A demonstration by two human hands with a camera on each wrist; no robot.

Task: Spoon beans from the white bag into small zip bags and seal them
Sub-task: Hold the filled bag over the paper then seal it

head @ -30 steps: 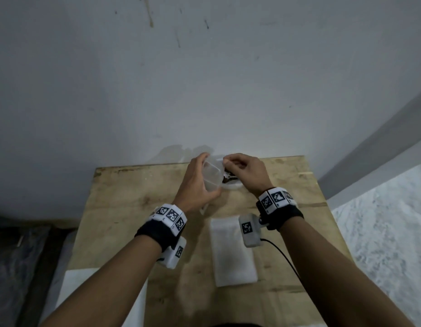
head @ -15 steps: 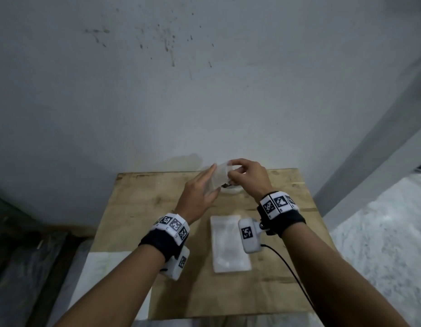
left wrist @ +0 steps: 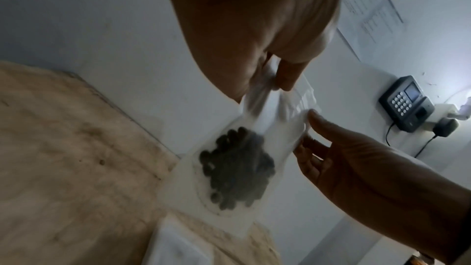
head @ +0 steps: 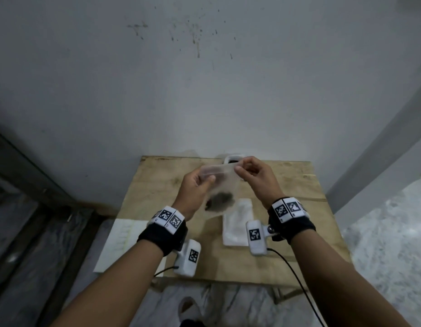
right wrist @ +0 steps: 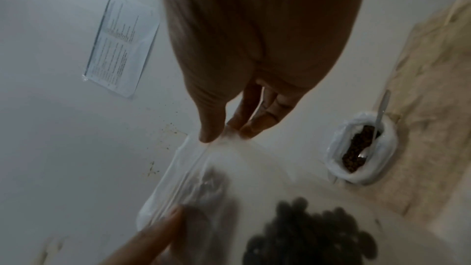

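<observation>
A small clear zip bag hangs above the wooden table, with dark beans pooled at its bottom. My left hand pinches the left end of its top strip. My right hand pinches the right end between thumb and fingers. In the right wrist view the right hand's thumb and fingertips squeeze the zip strip. The white bag of beans stands open at the table's far edge, a spoon resting in it. My right hand partly hides the white bag in the head view.
A flat stack of empty zip bags lies mid-table under my hands. A white sheet lies left of the table. The wall behind the table carries a keypad device and a printed notice.
The zip bag has come up from beside the white bag and now hangs between both hands, which have spread to the ends of its top. The head view has pulled back.
</observation>
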